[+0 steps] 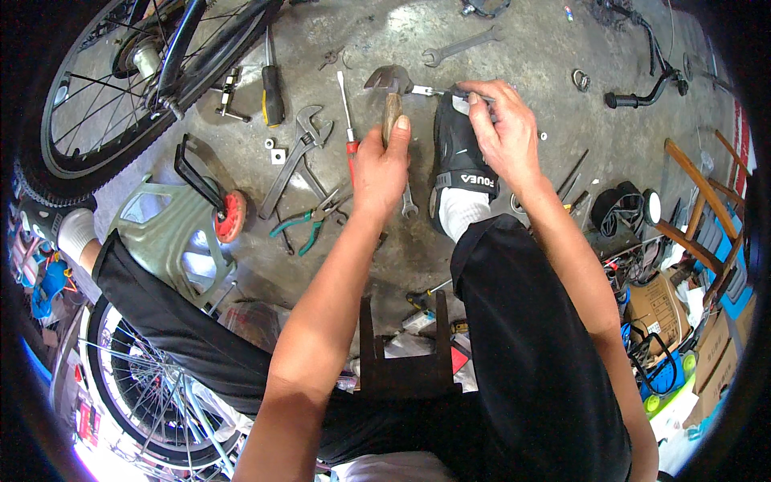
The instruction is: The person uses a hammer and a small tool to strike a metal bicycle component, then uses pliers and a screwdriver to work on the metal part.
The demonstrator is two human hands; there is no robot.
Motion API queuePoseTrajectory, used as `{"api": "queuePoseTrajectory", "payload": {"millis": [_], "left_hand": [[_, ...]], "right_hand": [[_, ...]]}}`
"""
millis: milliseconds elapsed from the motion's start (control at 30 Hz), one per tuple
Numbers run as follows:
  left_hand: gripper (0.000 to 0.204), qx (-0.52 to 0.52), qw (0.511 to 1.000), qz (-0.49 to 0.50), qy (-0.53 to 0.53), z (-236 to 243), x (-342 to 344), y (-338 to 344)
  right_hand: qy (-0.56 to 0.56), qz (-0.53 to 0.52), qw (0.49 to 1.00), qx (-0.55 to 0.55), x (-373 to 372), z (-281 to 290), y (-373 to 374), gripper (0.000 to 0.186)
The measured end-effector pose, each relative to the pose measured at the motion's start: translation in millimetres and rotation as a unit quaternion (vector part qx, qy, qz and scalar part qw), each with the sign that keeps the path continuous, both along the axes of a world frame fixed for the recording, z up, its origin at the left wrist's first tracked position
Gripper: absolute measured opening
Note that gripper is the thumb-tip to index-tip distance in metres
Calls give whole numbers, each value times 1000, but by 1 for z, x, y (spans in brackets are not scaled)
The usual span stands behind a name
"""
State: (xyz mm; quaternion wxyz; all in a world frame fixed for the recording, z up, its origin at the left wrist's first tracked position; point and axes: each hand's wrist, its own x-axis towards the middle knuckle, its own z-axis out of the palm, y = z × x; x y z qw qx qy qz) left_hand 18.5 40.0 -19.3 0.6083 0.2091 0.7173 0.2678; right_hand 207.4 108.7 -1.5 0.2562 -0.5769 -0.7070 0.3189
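My left hand is wrapped round the wooden handle of a claw hammer, thumb along the handle. In the fingers of my right hand is a slim silver metal piece, its far end close to the hammer head; whether they touch I cannot tell. Most of that piece is hidden by the fingers, above the toe of my black shoe. A red-handled screwdriver lies on the floor just left of my left hand. Between my wrists, a wrench shows partly.
An adjustable wrench, green-handled pliers and a yellow-black screwdriver lie on the concrete floor to the left. A bicycle wheel stands far left, near a green plastic frame. Cardboard boxes and a wooden chair are at right.
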Motion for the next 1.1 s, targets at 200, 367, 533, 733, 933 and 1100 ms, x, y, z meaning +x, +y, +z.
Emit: {"api": "queuePoseTrajectory", "payload": {"millis": [200, 367, 533, 733, 933, 1100], "left_hand": [[43, -3, 1000, 1, -7, -4, -2, -2], [52, -17, 1000, 1, 13, -1, -2, 1], [52, -13, 999, -20, 41, -5, -6, 1], [44, 17, 999, -21, 22, -10, -4, -2], [54, 1, 997, -35, 68, -10, -3, -1], [55, 11, 996, -42, 79, -13, -4, -2]], "right_hand": [[-16, 55, 998, 17, 3, 4, 16, 15], [-37, 132, 989, 59, 7, -1, 18, 19], [-104, 173, 975, 92, 3, 4, 12, 25], [-111, 166, 975, 102, 2, 0, -3, 30], [-100, 150, 979, 99, 3, -1, -9, 35], [-93, 146, 980, 95, 2, -1, -10, 36]]}}
